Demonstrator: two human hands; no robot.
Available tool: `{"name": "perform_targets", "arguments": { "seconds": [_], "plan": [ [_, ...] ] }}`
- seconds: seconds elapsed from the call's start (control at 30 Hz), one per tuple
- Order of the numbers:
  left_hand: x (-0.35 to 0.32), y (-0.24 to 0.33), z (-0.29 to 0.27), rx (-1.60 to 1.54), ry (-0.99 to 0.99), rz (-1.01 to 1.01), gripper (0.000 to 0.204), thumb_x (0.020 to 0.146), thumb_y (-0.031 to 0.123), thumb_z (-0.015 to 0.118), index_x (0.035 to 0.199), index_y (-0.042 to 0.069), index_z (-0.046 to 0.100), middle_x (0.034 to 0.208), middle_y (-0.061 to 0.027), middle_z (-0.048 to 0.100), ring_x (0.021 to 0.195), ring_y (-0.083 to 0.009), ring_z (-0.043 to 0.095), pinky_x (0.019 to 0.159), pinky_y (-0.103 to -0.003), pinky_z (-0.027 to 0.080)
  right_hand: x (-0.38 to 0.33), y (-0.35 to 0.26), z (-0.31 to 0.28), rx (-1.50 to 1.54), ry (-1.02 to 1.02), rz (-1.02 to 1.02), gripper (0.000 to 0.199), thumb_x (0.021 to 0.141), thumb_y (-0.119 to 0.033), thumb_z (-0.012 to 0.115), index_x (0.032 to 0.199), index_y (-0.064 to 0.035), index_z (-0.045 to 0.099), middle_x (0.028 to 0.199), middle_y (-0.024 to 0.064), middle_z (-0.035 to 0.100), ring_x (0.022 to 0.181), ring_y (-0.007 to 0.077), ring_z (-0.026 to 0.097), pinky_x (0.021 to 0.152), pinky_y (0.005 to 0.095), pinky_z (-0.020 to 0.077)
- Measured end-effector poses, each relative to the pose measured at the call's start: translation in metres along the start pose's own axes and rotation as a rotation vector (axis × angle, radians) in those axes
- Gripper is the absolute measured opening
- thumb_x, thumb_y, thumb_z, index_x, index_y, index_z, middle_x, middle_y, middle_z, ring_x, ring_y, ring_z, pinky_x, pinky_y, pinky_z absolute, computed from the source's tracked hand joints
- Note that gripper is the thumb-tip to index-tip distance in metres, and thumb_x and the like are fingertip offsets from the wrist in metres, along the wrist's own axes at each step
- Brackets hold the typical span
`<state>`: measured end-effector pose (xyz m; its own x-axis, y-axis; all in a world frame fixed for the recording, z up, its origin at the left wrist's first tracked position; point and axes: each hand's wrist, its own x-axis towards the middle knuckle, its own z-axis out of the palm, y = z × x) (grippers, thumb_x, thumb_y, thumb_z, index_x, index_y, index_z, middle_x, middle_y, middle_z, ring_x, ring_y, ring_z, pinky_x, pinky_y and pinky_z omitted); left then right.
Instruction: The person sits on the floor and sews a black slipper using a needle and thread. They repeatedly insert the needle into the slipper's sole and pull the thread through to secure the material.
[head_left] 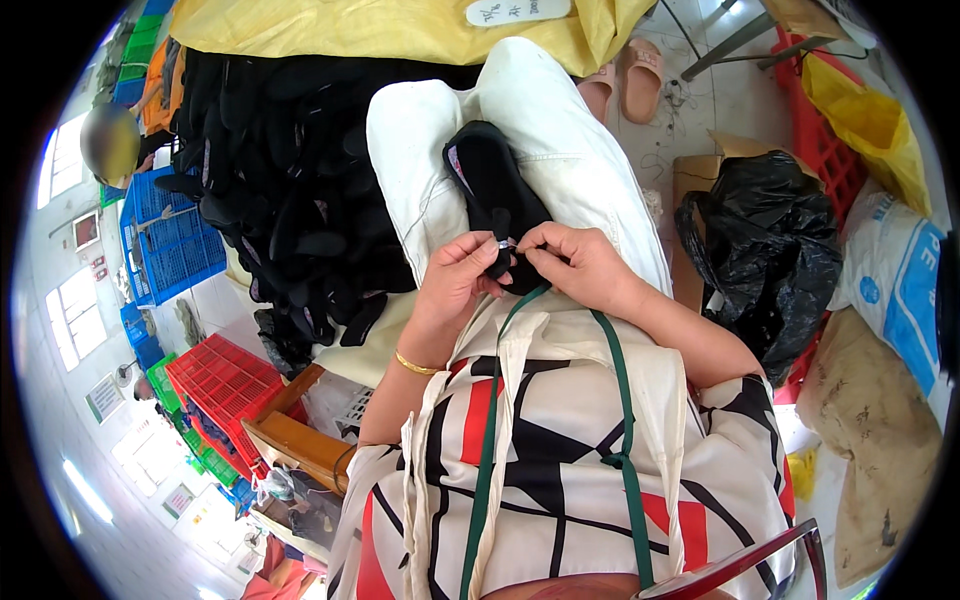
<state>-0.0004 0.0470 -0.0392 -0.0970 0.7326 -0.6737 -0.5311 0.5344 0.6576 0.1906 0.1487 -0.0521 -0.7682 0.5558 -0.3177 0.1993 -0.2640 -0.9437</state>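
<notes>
A black shoe [492,178] lies on my lap between my knees, over white trousers. It has a patterned patch on the inside of its left edge. My left hand [460,272] is closed, pinching the shoe's short black strap, with a small shiny piece at the fingertips. Close beside it, my right hand [582,262] is also closed, thumb and forefinger pinched together near the shiny piece. Whatever the right fingers hold is too small to make out. Both hands meet over the shoe's near end and partly hide it.
A large heap of black shoes [270,170] lies to my left. Yellow sheeting [330,28] with a white insole [515,11] spreads beyond my knees. At right stand a black plastic bag [770,240] and sacks [880,290]. Red crates [222,390] and blue crates [175,240] are farther left.
</notes>
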Motion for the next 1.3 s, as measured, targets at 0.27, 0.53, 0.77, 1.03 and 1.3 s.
{"name": "perform_targets", "arguments": {
  "seconds": [0.27,0.53,0.77,1.03,1.3],
  "plan": [
    [0.001,-0.001,-0.002,-0.033,-0.005,-0.008,0.022,0.100,0.019,0.061,0.110,0.000,0.067,0.091,-0.0069,0.070,0.070,-0.0117,0.067,0.058,-0.022,0.054,0.002,0.004,0.002,0.003,-0.005,0.007,0.013,0.095,-0.008,0.060,0.104,-0.0032,0.067,0.076,0.0043,0.065,0.063,0.0054,0.052,0.059,0.0238,0.0449],
    [0.000,0.001,-0.001,-0.047,0.003,-0.016,0.022,0.100,0.019,0.061,0.110,0.000,0.067,0.090,-0.0067,0.070,0.071,-0.0118,0.067,0.059,-0.022,0.053,0.003,0.007,0.004,0.016,-0.012,-0.002,0.014,0.095,-0.008,0.059,0.106,-0.0031,0.066,0.074,0.0037,0.064,0.062,0.0049,0.051,0.057,0.0240,0.0438],
    [-0.001,-0.004,-0.002,-0.070,0.072,0.016,0.020,0.092,0.016,0.072,0.105,0.001,0.068,0.088,-0.0043,0.070,0.071,-0.0110,0.066,0.057,-0.022,0.054,0.003,0.009,0.000,0.006,-0.030,-0.016,0.012,0.095,-0.007,0.059,0.103,-0.0021,0.067,0.070,-0.0004,0.059,0.061,0.0030,0.047,0.054,0.0240,0.0403],
    [-0.005,0.003,0.012,0.051,0.129,0.035,0.018,0.084,0.012,0.079,0.095,0.001,0.069,0.083,-0.0025,0.068,0.068,-0.0072,0.060,0.056,-0.021,0.046,0.005,0.000,-0.006,0.120,-0.112,0.195,0.007,0.098,-0.009,0.060,0.095,-0.0040,0.064,0.068,-0.0070,0.053,0.060,0.0005,0.042,0.052,0.0212,0.0340],
    [-0.001,0.006,0.007,0.092,0.087,-0.039,0.017,0.081,0.010,0.081,0.091,0.001,0.069,0.082,-0.0032,0.068,0.066,-0.0076,0.059,0.055,-0.021,0.047,0.010,0.008,-0.002,0.166,-0.118,0.225,0.007,0.099,-0.009,0.060,0.095,-0.0036,0.061,0.070,-0.0062,0.053,0.059,0.0013,0.044,0.052,0.0204,0.0352]
  ]
}}
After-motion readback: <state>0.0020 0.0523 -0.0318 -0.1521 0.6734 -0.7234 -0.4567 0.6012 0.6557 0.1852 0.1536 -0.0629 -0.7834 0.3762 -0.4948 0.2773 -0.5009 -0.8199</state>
